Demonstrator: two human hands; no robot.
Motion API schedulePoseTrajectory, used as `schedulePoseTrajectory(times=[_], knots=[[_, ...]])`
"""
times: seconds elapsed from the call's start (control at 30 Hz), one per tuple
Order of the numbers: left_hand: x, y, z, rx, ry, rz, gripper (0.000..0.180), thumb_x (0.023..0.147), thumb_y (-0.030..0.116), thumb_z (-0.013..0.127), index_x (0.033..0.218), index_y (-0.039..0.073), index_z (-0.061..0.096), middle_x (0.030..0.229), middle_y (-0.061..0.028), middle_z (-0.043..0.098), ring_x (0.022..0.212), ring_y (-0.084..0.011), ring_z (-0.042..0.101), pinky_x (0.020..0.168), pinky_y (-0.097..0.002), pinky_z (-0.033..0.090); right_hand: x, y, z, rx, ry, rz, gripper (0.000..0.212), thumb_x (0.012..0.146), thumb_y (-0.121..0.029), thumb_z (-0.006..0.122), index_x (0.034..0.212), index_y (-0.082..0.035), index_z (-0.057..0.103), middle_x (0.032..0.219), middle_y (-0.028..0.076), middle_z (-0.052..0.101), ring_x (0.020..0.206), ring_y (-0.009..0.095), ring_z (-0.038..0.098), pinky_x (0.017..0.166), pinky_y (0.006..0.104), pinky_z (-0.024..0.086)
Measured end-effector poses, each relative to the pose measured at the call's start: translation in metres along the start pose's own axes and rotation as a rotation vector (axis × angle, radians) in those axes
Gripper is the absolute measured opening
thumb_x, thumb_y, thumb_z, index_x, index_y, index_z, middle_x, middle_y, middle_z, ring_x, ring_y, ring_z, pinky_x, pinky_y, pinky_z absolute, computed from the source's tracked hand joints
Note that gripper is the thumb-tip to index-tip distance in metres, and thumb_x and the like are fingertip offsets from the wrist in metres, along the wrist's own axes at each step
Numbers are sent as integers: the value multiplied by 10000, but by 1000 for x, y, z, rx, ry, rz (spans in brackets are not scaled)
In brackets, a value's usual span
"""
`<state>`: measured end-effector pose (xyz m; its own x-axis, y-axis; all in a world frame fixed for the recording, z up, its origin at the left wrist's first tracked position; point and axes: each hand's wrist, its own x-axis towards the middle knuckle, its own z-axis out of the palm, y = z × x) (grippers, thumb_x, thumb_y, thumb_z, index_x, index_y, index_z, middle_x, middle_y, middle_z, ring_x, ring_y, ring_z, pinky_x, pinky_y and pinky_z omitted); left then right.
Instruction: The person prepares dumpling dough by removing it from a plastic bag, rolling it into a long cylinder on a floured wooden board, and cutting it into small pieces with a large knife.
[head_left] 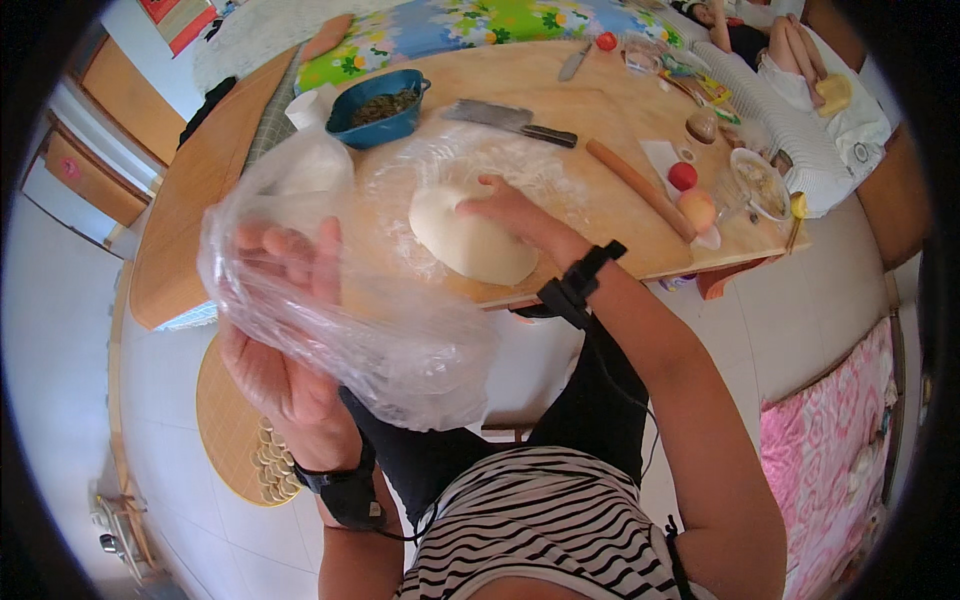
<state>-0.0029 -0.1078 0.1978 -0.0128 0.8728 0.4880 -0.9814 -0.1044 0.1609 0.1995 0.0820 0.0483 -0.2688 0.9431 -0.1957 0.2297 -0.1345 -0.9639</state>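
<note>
A large clear plastic bag [420,350] drapes over my left hand [265,370], with my raised fingers blurred behind the film. The bag reaches from near the table's left part down over my lap. My right hand [510,215] lies against the top right side of a smooth, pale lump of dough [450,235], thumb and forefinger apart; its other fingers are hidden. The dough rests near the front edge of a floured wooden board [590,120]. Behind it lies a cleaver [490,115] with a dark handle, and to the right a wooden rolling pin [640,190].
A blue basin [375,112] of dark greenish filling stands at the back left, beside a white paper roll [305,108]. A small knife [573,64], a tomato [682,176], a peach [697,208] and a bowl [760,183] lie farther right. A person [765,45] reclines beyond.
</note>
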Motion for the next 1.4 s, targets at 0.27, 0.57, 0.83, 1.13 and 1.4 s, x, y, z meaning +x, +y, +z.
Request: schedulePoseTrajectory(times=[0.27,0.57,0.83,1.13,1.4], knots=[[-1,4,-18,38,79,-6,421,864,53,609,1275,11,530,1291,-108,567,1220,-289,499,1176,-586,117,8,5,5,-722,-34,-248,764,807,-567,562,1385,-80,452,1368,208,491,1218,355,509,970,416,424],[6,-11,-33,49,57,-107,323,909,110,572,1212,0,547,1236,-133,586,1162,-288,550,1132,-611,239,-37,-43,-16,-483,30,-323,702,877,-576,527,1402,-115,454,1427,175,452,1234,297,508,1062,374,356],[37,-56,-85,99,271,-186,394,969,194,480,1302,-16,475,1345,-148,530,1236,-302,505,1129,-483,315,-113,-39,-25,411,-552,-215,488,904,-260,623,1306,-5,517,1072,53,640,990,98,561,851,252,445],[45,-58,-174,1546,464,-153,434,956,255,574,1312,27,477,1321,-158,544,1213,-270,517,1035,-356,393,46,-43,-232,-263,306,-368,196,807,-198,644,820,-2,647,752,43,617,676,167,593,619,308,474],[51,-97,-203,2485,-288,-178,618,914,350,573,1416,42,387,1484,-190,354,1399,-349,287,1137,-461,242,16,-41,-158,-805,583,-685,603,817,-253,675,1307,25,462,1262,235,537,1196,379,498,1012,431,391]])
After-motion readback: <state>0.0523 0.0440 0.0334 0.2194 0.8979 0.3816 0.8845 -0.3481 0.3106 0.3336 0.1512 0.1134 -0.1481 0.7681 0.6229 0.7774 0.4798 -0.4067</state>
